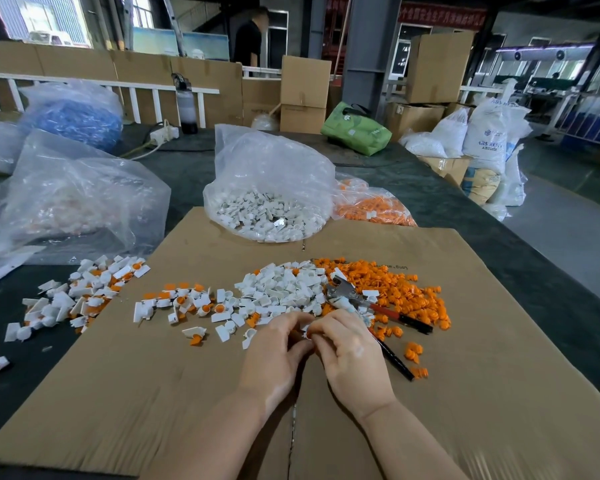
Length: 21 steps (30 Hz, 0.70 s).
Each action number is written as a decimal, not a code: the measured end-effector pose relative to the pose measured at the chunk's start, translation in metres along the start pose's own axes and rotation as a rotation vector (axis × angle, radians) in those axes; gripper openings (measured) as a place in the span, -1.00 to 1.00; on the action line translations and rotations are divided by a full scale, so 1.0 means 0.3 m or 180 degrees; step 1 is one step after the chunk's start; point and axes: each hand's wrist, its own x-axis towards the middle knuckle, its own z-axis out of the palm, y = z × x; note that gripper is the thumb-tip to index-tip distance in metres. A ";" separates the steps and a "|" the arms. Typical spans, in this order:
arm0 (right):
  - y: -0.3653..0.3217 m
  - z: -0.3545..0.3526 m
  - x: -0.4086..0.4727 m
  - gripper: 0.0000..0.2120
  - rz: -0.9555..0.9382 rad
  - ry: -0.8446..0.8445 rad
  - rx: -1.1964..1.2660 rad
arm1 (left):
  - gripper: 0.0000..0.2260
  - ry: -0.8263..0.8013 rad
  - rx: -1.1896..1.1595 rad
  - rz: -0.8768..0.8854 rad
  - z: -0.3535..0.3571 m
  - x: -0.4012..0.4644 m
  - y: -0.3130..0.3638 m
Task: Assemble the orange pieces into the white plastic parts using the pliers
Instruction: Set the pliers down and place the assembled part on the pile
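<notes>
Between the fingertips [308, 330] of both hands, at the near middle of the cardboard sheet [174, 382], a small white part [306, 332] was pinched. The left hand [274, 355] and the right hand [352, 355] were curled round it from either side; whether an orange piece was already seated in it could not be told.

The pliers [368, 303] were left lying just beyond the right hand, gripped by neither hand, with the metal head on the heap of loose white parts [281, 289] and the red and black handles towards the loose orange pieces [402, 289]. Pressing with the tool was judged still to come for this part.

To the left, a scatter of white parts with orange fitted [84, 292] was judged to be finished work. It was much smaller than the loose heaps, so most of the job was judged to remain.

Farther back, a clear bag of white parts [267, 188] was set open on the cardboard, with a bag of orange pieces [371, 206] just beside it. What was held in the crumpled clear bag [77, 199] at the left could not be made out.
</notes>
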 end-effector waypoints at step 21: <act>0.010 0.011 -0.004 -0.87 0.0054 0.0107 -0.0238 | -0.71 0.1104 0.1788 -0.1378 -0.215 0.085 -0.125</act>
